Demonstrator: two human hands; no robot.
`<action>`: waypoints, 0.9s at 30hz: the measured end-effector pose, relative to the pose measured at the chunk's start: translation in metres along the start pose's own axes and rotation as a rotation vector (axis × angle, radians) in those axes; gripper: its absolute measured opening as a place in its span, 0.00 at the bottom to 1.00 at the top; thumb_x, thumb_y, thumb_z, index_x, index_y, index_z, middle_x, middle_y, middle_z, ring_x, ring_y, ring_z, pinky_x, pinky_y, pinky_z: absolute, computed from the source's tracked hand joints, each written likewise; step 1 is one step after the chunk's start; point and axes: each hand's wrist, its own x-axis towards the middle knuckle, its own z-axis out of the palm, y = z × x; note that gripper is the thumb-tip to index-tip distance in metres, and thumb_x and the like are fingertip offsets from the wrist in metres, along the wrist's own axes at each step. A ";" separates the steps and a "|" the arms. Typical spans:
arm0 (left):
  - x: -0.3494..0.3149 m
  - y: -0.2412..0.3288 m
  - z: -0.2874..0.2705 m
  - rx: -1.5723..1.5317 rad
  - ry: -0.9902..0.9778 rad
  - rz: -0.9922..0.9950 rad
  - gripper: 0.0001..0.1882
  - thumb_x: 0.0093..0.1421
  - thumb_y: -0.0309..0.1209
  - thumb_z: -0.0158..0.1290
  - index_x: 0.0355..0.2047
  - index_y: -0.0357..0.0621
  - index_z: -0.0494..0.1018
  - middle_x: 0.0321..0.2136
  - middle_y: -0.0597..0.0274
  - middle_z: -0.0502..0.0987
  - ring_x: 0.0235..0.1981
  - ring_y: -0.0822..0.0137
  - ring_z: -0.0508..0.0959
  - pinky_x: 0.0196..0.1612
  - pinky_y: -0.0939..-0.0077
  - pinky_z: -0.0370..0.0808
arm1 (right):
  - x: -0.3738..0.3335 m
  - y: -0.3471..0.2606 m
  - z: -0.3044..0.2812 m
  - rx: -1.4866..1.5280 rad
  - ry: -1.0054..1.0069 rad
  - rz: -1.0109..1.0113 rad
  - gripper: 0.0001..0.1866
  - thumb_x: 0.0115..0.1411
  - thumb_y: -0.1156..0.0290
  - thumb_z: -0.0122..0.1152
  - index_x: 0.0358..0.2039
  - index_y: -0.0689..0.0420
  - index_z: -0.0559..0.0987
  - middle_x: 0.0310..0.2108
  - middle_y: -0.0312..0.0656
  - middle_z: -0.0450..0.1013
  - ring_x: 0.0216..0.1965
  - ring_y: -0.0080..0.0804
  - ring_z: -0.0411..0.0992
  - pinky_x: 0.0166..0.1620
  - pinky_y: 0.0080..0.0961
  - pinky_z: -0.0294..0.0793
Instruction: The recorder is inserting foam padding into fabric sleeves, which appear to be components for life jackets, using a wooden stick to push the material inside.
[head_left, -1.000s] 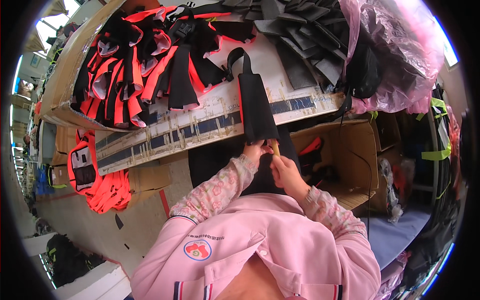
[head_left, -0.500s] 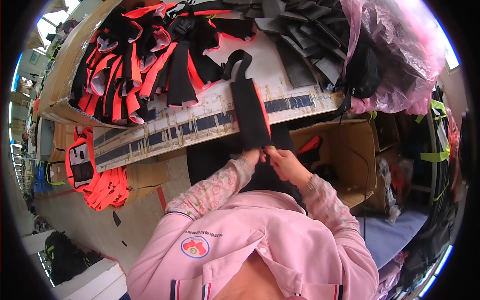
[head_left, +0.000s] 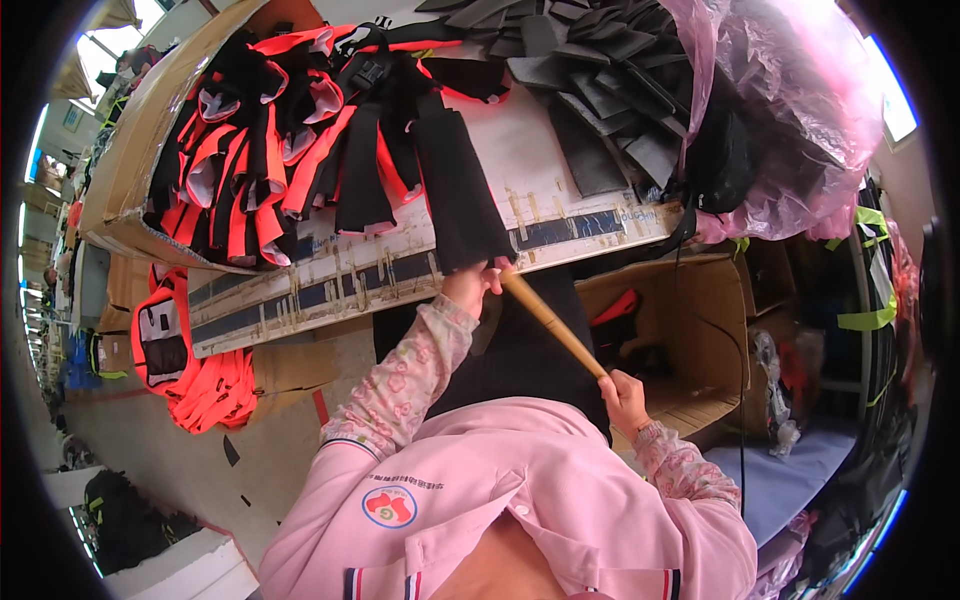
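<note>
My left hand (head_left: 469, 287) is closed on the near end of a long black fabric sleeve (head_left: 462, 190), which lies flat over the bench edge. A light brown wooden stick (head_left: 553, 325) slants from that end down to the right. Its upper tip is hidden at the sleeve's mouth; I cannot tell how far it reaches inside. Low on the right, my right hand (head_left: 626, 402) has its fingers wrapped round the stick's lower end. Beside the sleeve on the left lies a pile of black and neon-orange fabric sleeves (head_left: 265, 165).
The white bench (head_left: 540, 195) has a worn, taped front edge. Grey foam pieces (head_left: 600, 85) are heaped at its back, beside a pink plastic bag (head_left: 800, 110). A cardboard box (head_left: 690, 320) stands under the bench at right. Orange fabric pieces (head_left: 205, 380) hang at left.
My right hand has drawn down and right, away from the sleeve's end, and the stick now shows between my hands. My left hand and the sleeve have shifted left.
</note>
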 end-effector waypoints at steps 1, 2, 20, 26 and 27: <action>0.004 0.003 -0.009 0.006 -0.101 -0.035 0.10 0.60 0.32 0.48 0.32 0.37 0.72 0.25 0.54 0.75 0.23 0.63 0.76 0.30 0.71 0.75 | 0.005 -0.007 -0.004 0.103 0.051 0.070 0.17 0.59 0.65 0.51 0.18 0.62 0.69 0.14 0.47 0.66 0.17 0.39 0.67 0.21 0.31 0.63; 0.003 0.001 -0.006 0.018 -0.062 -0.047 0.10 0.60 0.32 0.47 0.32 0.36 0.71 0.25 0.54 0.75 0.22 0.64 0.76 0.29 0.71 0.75 | 0.012 -0.012 -0.005 0.207 0.105 0.145 0.15 0.59 0.66 0.51 0.18 0.61 0.69 0.15 0.47 0.66 0.17 0.37 0.67 0.21 0.29 0.63; -0.031 -0.034 0.006 -0.011 -0.053 -0.232 0.09 0.60 0.33 0.46 0.31 0.41 0.71 0.27 0.55 0.75 0.17 0.69 0.71 0.31 0.70 0.73 | 0.302 -0.024 -0.053 -0.980 0.285 -0.469 0.21 0.56 0.70 0.46 0.52 0.53 0.66 0.49 0.46 0.67 0.51 0.40 0.66 0.53 0.33 0.62; -0.029 -0.026 0.014 -0.018 -0.004 -0.240 0.09 0.62 0.32 0.43 0.36 0.40 0.70 0.31 0.52 0.75 0.23 0.66 0.75 0.29 0.71 0.73 | 0.255 -0.093 -0.086 -0.634 0.360 -0.709 0.23 0.48 0.78 0.50 0.48 0.57 0.69 0.34 0.44 0.73 0.39 0.40 0.70 0.49 0.35 0.65; -0.027 -0.024 0.017 -0.004 0.027 -0.265 0.10 0.62 0.31 0.42 0.38 0.40 0.70 0.32 0.51 0.75 0.24 0.65 0.76 0.28 0.71 0.73 | 0.234 -0.121 -0.096 -0.564 0.402 -0.743 0.22 0.47 0.79 0.51 0.46 0.58 0.70 0.33 0.44 0.73 0.37 0.40 0.70 0.47 0.33 0.66</action>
